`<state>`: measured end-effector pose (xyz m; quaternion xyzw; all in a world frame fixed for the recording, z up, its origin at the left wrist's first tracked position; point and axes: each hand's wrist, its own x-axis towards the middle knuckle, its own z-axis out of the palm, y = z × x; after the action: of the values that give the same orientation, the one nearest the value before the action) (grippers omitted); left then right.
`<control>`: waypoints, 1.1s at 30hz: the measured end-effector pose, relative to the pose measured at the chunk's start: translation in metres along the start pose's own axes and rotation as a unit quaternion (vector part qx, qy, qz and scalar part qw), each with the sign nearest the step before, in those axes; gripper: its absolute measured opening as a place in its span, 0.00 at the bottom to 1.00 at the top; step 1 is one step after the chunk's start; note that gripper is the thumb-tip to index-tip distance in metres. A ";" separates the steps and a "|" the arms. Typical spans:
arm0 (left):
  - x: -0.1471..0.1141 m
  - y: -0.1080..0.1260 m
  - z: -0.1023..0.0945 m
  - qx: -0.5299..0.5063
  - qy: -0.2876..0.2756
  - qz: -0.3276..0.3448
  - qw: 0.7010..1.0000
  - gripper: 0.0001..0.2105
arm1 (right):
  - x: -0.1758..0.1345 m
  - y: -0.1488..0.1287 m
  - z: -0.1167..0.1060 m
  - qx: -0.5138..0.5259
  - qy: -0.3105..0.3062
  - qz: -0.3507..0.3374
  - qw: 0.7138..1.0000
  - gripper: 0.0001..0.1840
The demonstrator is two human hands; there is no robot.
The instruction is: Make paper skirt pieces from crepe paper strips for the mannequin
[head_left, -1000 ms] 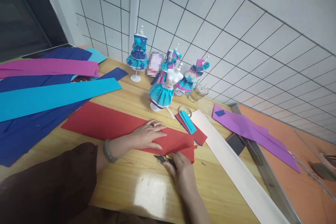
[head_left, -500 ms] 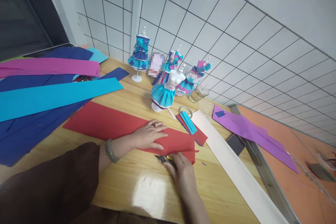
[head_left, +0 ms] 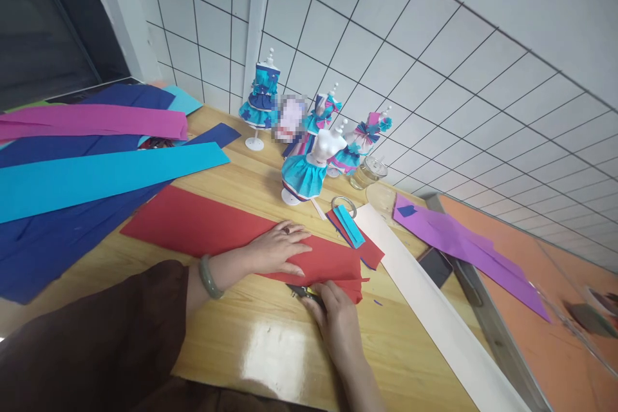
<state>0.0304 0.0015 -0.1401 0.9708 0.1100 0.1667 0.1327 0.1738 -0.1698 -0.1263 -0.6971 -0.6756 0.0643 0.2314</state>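
A long sheet of red crepe paper [head_left: 193, 222] lies across the table, its right end folded over with a narrow strip along the near edge. My left hand [head_left: 277, 249] rests flat on it, fingers spread, wearing a ring and a bracelet. At the paper's near edge, my right hand [head_left: 338, 322] is closed around a black-and-yellow utility knife [head_left: 307, 294], whose tip points left. Part of the knife is hidden under my fingers. Beyond the red paper stands a small white dress form [head_left: 327, 147] in a turquoise pleated skirt.
Several dressed mini mannequins [head_left: 261, 100] and a glass of liquid [head_left: 368, 172] stand near the tiled wall. Blue and turquoise paper [head_left: 111, 174] covers the left. A pale strip [head_left: 429, 302], purple paper [head_left: 463, 248] and a phone [head_left: 435, 267] lie right. Folded turquoise paper [head_left: 348, 226] sits mid-table.
The whole scene sits slightly further right as the camera shifts. Both hands keep their places on and beside the red paper, with hardly any movement.
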 end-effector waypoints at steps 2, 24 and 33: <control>0.000 0.000 0.000 -0.002 0.002 0.001 1.000 0.27 | 0.000 -0.001 0.001 -0.001 -0.002 0.001 1.000 0.15; -0.001 0.002 -0.003 -0.002 0.004 -0.001 1.000 0.26 | 0.009 -0.014 0.006 0.013 -0.015 0.003 1.000 0.15; -0.001 0.003 -0.005 -0.006 -0.004 -0.004 1.000 0.26 | 0.011 -0.015 0.008 0.008 -0.018 -0.004 1.000 0.14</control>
<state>0.0284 0.0001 -0.1346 0.9700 0.1127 0.1633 0.1401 0.1573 -0.1578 -0.1250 -0.6915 -0.6815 0.0813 0.2254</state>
